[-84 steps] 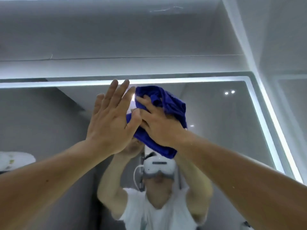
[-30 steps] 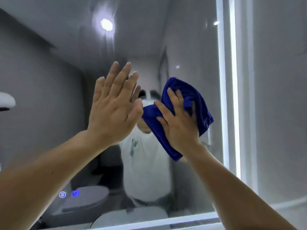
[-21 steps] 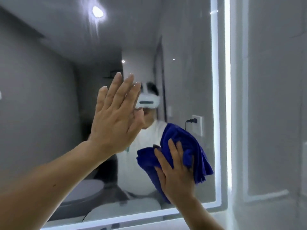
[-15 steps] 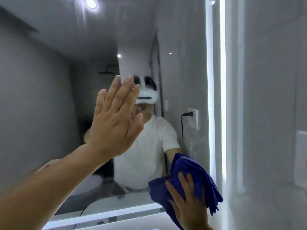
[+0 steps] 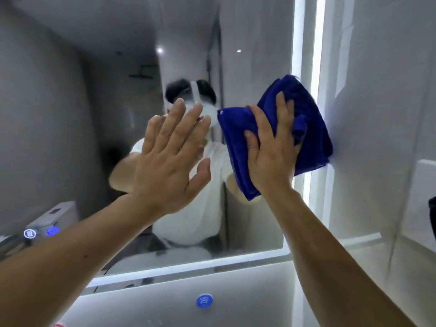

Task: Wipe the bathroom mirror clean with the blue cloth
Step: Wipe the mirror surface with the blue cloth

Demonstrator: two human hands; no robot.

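The bathroom mirror (image 5: 70,114) fills the wall in front of me, lit along its right and bottom edges. My right hand (image 5: 271,149) presses a bunched blue cloth (image 5: 313,128) against the glass near the mirror's right edge, fingers spread over the cloth with folds of it between them. My left hand (image 5: 172,159) lies flat on the glass to the left of the cloth, fingers straight and together, holding nothing. The reflection of a person in a white shirt shows behind both hands.
A white tiled wall (image 5: 377,90) meets the mirror's right edge. Below the mirror is a pale wall panel with a round blue sticker (image 5: 204,300). Two glowing touch buttons (image 5: 40,232) sit at the mirror's lower left.
My right hand first swept the cloth down from the mirror's top to its lower right corner, then back up along the right edge. My left hand stayed flat on the glass.
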